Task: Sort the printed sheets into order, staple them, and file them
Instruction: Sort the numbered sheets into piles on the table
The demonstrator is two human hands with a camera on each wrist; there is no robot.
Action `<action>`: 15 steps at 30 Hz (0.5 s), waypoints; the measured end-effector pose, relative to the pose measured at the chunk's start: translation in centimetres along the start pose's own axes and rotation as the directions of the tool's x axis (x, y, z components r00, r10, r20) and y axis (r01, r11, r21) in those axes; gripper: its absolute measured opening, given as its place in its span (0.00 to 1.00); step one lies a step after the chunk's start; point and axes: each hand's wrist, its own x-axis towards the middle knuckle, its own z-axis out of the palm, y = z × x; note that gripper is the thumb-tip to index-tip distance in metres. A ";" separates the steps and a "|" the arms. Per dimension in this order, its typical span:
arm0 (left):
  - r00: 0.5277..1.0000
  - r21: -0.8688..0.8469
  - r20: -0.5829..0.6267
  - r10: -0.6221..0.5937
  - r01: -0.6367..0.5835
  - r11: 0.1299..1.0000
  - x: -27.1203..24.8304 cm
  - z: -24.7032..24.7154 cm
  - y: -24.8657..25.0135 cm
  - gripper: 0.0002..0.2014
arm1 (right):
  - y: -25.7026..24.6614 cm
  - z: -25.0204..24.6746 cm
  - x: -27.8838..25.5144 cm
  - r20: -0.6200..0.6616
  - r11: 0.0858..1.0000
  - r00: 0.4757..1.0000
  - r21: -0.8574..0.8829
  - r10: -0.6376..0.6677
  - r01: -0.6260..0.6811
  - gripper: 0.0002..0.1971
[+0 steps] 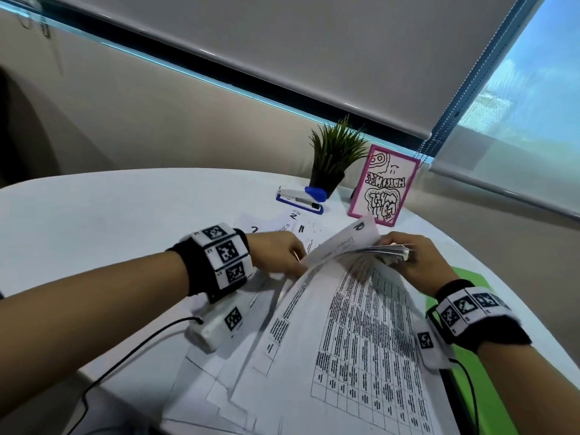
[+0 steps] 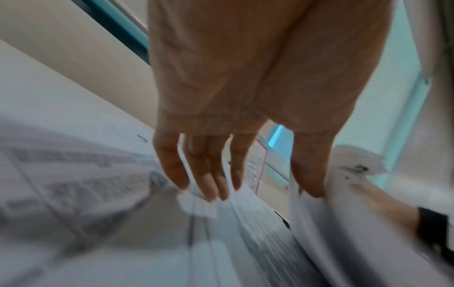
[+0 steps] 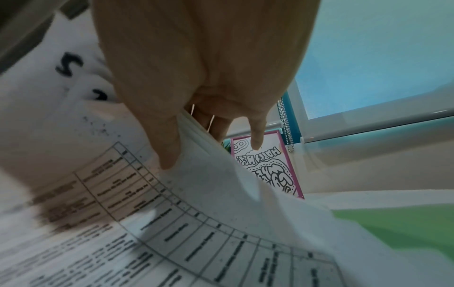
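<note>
Printed sheets (image 1: 361,324) with tables of text lie fanned over a white round table (image 1: 125,208). My right hand (image 1: 398,252) pinches the far corners of a bundle of these sheets (image 1: 392,248) and lifts them; in the right wrist view its thumb (image 3: 169,151) presses the stacked edges (image 3: 196,128) against the fingers behind. One curled sheet (image 1: 345,243) stands up between the hands. My left hand (image 1: 298,255) reaches its straight fingers (image 2: 209,180) in among the sheets, thumb against the lifted sheet (image 2: 299,213). A blue and white stapler (image 1: 299,199) sits beyond. A green folder (image 1: 469,277) lies under the right wrist.
A potted plant (image 1: 332,158) and a pink-framed card (image 1: 384,186) stand at the table's far edge by the window. More loose sheets with handwritten numbers (image 1: 292,221) lie behind the left hand. Black cables run off the near edge from both wrists.
</note>
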 end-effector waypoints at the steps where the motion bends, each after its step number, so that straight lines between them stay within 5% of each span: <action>1: 0.997 0.000 -0.070 -0.037 0.037 0.999 0.0 -0.7 -0.6 0.12 | 0.2 0.1 0.1 -0.003 1.000 1.000 -0.021 -0.001 0.001 0.13; 4: 0.935 0.053 -0.296 -0.195 0.220 0.974 -0.5 -2.8 -2.4 0.19 | 0.5 0.6 0.6 -0.013 0.999 1.000 -0.042 0.000 0.000 0.11; 7: 0.893 0.193 -0.349 -0.284 0.365 0.911 -1.1 -3.0 -3.5 0.16 | 0.6 1.2 1.1 0.063 0.999 0.997 -0.008 0.040 -0.040 0.23; 13: 0.923 0.135 -0.102 -0.372 0.383 0.914 -1.6 -2.7 -3.9 0.16 | 1.1 2.0 3.3 0.234 0.983 0.958 -0.119 0.165 -0.141 0.08; 15: 0.931 0.059 0.023 -0.365 0.363 0.930 -2.1 -2.6 -4.0 0.15 | 1.3 2.1 4.2 0.292 0.977 0.934 -0.117 0.206 -0.179 0.18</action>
